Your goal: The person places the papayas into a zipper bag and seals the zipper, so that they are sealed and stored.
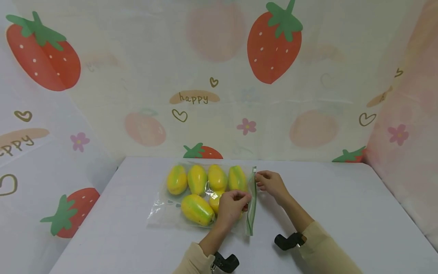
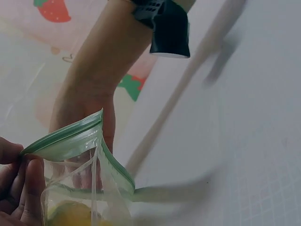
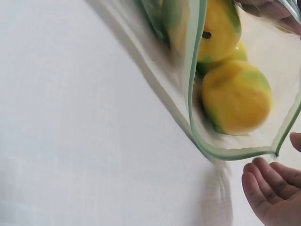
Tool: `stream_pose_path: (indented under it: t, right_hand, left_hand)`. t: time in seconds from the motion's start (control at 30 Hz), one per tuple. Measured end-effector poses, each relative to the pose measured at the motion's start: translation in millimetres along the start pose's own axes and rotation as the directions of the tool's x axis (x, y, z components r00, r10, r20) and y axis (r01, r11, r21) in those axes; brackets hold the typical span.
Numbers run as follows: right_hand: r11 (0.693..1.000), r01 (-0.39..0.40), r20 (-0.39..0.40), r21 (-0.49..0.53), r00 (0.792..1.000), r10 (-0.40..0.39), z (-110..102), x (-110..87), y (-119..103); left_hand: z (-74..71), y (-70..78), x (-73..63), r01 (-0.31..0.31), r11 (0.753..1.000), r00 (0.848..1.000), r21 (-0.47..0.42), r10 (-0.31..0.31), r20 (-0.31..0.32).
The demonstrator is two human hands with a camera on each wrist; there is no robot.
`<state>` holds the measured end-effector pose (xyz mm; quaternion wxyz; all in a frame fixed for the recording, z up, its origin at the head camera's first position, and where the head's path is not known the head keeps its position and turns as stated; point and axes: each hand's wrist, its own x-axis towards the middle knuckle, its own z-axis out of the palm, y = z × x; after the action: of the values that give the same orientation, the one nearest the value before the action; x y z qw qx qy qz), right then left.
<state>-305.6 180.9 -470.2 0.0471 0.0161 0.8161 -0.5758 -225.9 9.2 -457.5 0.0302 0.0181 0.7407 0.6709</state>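
A clear zip bag (image 1: 159,213) with a green-edged mouth (image 1: 251,213) lies on its side, opening to the right. Inside are several yellow-green, papaya-like fruits (image 1: 196,209). My left hand (image 1: 232,205) reaches over the bag and pinches the upper edge of its mouth, which stands lifted and gaping in the left wrist view. Beside the far corner of the mouth, near a small white slider (image 1: 254,170), is my right hand (image 1: 272,183). In the right wrist view its fingers (image 3: 265,181) lie loosely bent just below the bag's corner, thumb apart from them.
The bag rests on a white table (image 1: 328,205). Behind and at both sides hang cloth walls (image 1: 219,72) printed with strawberries and hearts. Black wrist cameras (image 1: 290,241) are worn at both sleeves.
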Motion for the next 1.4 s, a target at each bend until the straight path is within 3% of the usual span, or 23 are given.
stream_pose_path:
  t: [0.3, 0.47, 0.57, 0.73, 0.8, 0.97, 1.1, 1.17, 1.23, 1.4]
  right_hand:
    - [0.997, -0.058, -0.021, 0.043, 0.998, 0.059, 4, 11.1, -1]
    - [0.990, -0.117, -0.058, 0.079, 0.991, 0.122, 5, 18.9, -1]
    - [0.984, -0.145, -0.080, 0.099, 0.985, 0.153, 7, 23.4, -2]
    - [0.980, -0.159, -0.102, 0.118, 0.980, 0.171, 8, 29.8, -3]
    - [0.979, -0.164, -0.107, 0.124, 0.978, 0.177, 9, 32.1, -2]
    - [0.975, -0.178, -0.112, 0.133, 0.975, 0.193, 9, 37.6, 1]
    - [0.970, -0.185, -0.090, 0.156, 0.975, 0.201, 8, 40.5, 3]
    - [0.967, -0.190, -0.071, 0.172, 0.976, 0.204, 7, 42.0, 4]
    - [0.963, -0.190, -0.059, 0.191, 0.977, 0.205, 7, 43.7, 5]
    - [0.959, -0.177, -0.050, 0.223, 0.980, 0.192, 7, 47.9, 5]
  left_hand:
    - [3.1, -7.1, -2.3, -0.078, 0.991, 0.996, 0.106, 0.074, 0.044]
    - [7.1, -9.0, -6.5, -0.118, 0.965, 0.990, 0.234, 0.098, 0.098]
    - [9.0, -7.7, -10.1, -0.148, 0.918, 0.985, 0.367, 0.105, 0.134]
    - [10.5, -6.0, -13.6, -0.208, 0.801, 0.971, 0.562, 0.100, 0.217]
    - [11.2, -6.4, -14.6, -0.222, 0.766, 0.964, 0.604, 0.077, 0.256]
    - [12.9, -7.6, -17.7, -0.229, 0.711, 0.952, 0.665, 0.020, 0.307]
    - [11.9, -6.4, -18.0, -0.237, 0.711, 0.947, 0.662, 0.016, 0.322]
    - [10.0, -4.7, -16.7, -0.241, 0.726, 0.942, 0.644, 0.014, 0.336]
    - [7.3, -1.9, -13.9, -0.242, 0.747, 0.934, 0.619, 0.008, 0.356]
    - [-5.2, 12.3, 1.0, -0.184, 0.833, 0.919, 0.522, -0.043, 0.392]
